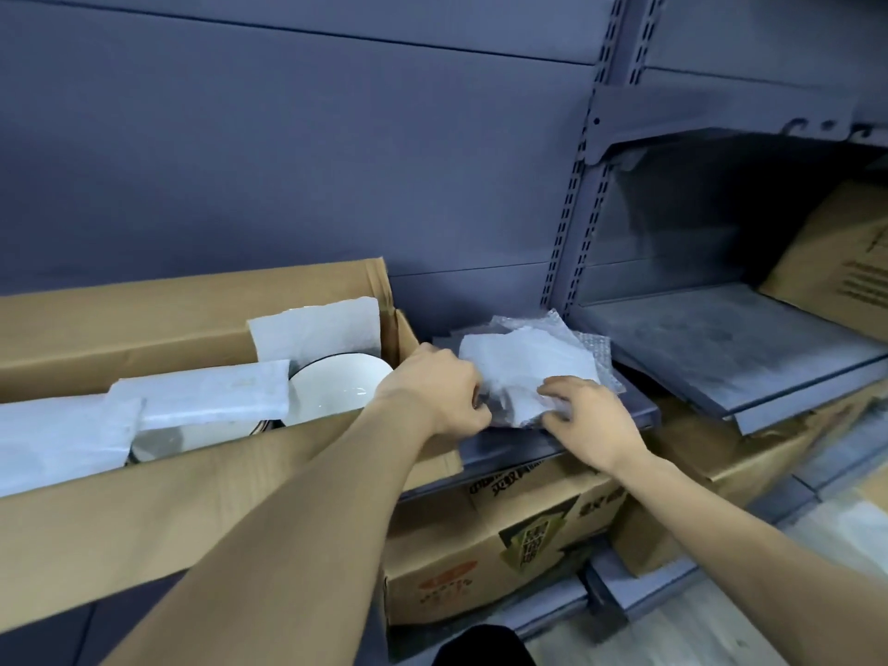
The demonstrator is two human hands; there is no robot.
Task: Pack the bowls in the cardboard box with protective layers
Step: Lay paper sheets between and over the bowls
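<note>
Box: the open cardboard box (192, 497) fills the 8 to 9 o'clock side of the view, sat on a grey shelf (509, 449).
Bowls: one white bowl (336, 386) with a dark rim shows at the box's 3 o'clock end, tipped up on edge. Another pale one peeks out further toward 9, mostly covered, so can't say much about it.
Box padding: white foam padding (211, 394) lies over the bowls, and one more piece stands up against the back wall at 12.
Foam sheet: a loose white foam sheet (528, 362) lies just outside the box, at its 3 o'clock, on top of some bubble wrap (593, 350).
Left hand: the left hand (435, 391) has its fingers curled in and pinches the sheet's 9 o'clock edge.
Right hand: the right hand (588, 420) has bent fingers resting on the sheet's 5 o'clock corner, thumb by the near edge. Honestly can't tell if it's gripping or just pressing.
Below: printed cartons (480, 545) sit under the shelf at 6.
Far right: a lower shelf panel (721, 338) at 3, with a tilted carton (836, 262) on it.
</note>
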